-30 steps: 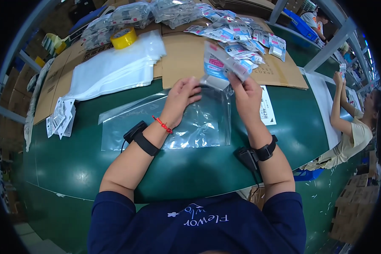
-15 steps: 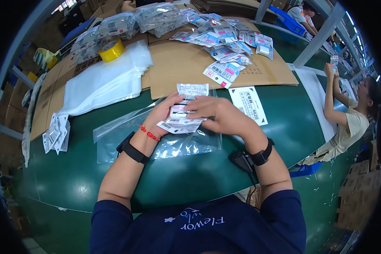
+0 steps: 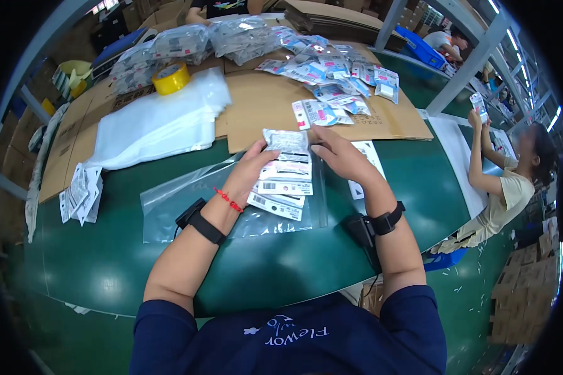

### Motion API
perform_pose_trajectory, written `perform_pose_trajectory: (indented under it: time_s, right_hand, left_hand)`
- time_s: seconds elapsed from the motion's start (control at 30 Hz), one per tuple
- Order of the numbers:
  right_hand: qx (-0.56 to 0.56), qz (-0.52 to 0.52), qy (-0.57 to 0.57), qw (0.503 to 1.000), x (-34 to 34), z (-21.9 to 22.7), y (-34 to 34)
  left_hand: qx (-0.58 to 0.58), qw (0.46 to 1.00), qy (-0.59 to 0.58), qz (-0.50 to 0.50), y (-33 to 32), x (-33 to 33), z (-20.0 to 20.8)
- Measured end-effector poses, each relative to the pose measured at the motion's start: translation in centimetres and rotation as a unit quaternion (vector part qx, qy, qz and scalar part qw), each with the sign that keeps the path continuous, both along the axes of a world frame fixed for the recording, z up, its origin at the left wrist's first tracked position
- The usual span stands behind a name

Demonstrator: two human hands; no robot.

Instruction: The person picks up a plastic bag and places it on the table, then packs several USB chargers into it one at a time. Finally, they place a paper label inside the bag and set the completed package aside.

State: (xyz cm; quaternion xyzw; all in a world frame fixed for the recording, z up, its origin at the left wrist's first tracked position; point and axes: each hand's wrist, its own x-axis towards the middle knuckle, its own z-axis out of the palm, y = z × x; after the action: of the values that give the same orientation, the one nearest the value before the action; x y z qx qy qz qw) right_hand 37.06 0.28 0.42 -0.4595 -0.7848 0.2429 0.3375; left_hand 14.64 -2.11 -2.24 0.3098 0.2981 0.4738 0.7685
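A stack of flat packets with white barcoded cards lies fanned out, overlapping, on a clear plastic bag. My left hand grips the stack along its left edge, the thumb on top of the cards. My right hand is just off the stack's upper right corner, thumb and fingers apart, with nothing visible between them. Beyond it, a heap of similar blue, white and pink packets is spread on a cardboard sheet. A printed white label sheet lies partly under my right forearm.
A yellow tape roll sits on a pile of translucent bags. Filled clear bags stand behind. Several carded packets lie at the table's left. A black device is beside my right wrist. A co-worker stands at right.
My right hand has lifted off the stack and moved right and away, toward the heap. The stack now shows more of its fanned cards. My left hand stays on it.
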Motion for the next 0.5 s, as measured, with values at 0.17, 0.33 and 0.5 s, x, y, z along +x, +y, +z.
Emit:
perform_pose_trajectory:
  time_s: [0.17, 0.33, 0.5]
  right_hand:
    - [0.035, -0.079, -0.19, 0.978, 1.7, 3.9, 2.8]
    - [0.042, -0.162, -0.142, 0.976, 3.5, 1.2, 5.1]
    - [-0.072, -0.026, -0.007, 0.997, 0.2, 3.2, 3.4]
  left_hand:
    - [0.017, 1.0, -0.009, -0.007, 0.0, 0.8, 0.5]
    - [0.011, 0.999, -0.029, 0.008, 0.0, 1.0, 0.1]
    - [0.008, 1.0, -0.019, 0.021, -0.1, 0.6, 0.4]
